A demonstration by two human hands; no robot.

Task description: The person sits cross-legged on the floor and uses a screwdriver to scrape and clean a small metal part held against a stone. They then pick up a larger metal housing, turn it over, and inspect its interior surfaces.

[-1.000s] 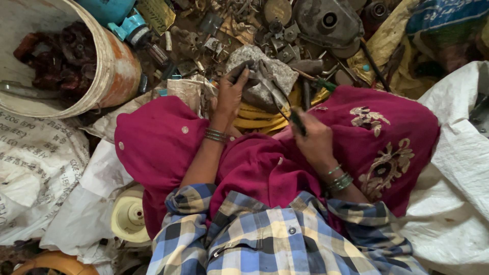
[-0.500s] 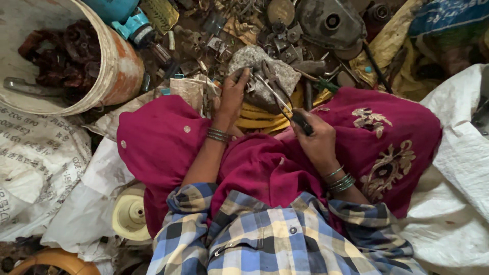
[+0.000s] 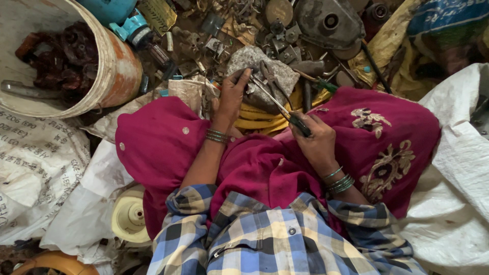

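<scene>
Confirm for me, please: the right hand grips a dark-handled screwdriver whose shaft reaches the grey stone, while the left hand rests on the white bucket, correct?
Not quite. The head view shows the left hand on the grey stone, not the white bucket. The right hand does grip the dark-handled screwdriver.

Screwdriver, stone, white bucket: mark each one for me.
screwdriver [image 3: 279, 106], head view, on the metal shaft.
stone [image 3: 285, 76], head view, on its bare grey top.
white bucket [image 3: 109, 61], head view, on its outer wall.
</scene>
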